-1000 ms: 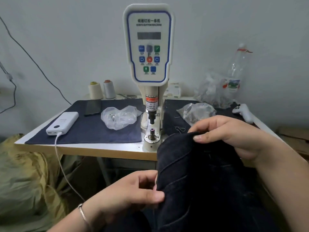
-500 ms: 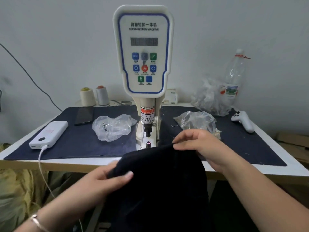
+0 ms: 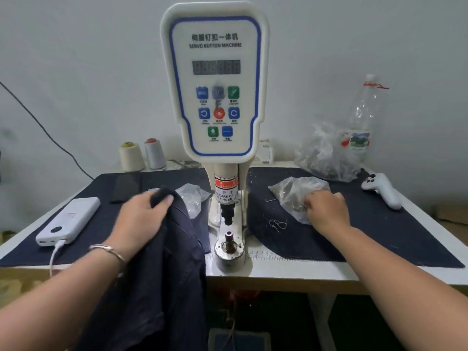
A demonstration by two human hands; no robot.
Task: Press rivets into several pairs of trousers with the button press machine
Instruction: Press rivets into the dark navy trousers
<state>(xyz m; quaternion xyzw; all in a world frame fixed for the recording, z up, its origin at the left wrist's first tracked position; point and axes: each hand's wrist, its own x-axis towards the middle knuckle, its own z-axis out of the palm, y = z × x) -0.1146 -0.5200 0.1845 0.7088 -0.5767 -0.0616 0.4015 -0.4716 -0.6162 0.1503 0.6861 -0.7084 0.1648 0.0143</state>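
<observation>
The trousers, held up in front of the press by both hands half a second ago, have been carried to the left of the die. They are now gripped by the left hand alone, whose fingers are curled round a bunched top edge. The right hand has been let go of the cloth and moved to the bag on the right half of the bench, its fingers curled at the bag's mouth; whether anything is pinched there cannot be told.

From this it is judged that a rivet is being fetched before the cloth is laid over the die, so no pressing has been started on this pair.

The trousers are draped over the front edge of the bench, left of the die. Their long axis is run from the gripped end on the bench, pointing toward the back edge, down toward the floor. The die post is left uncovered, with the punch standing apart above it.
</observation>
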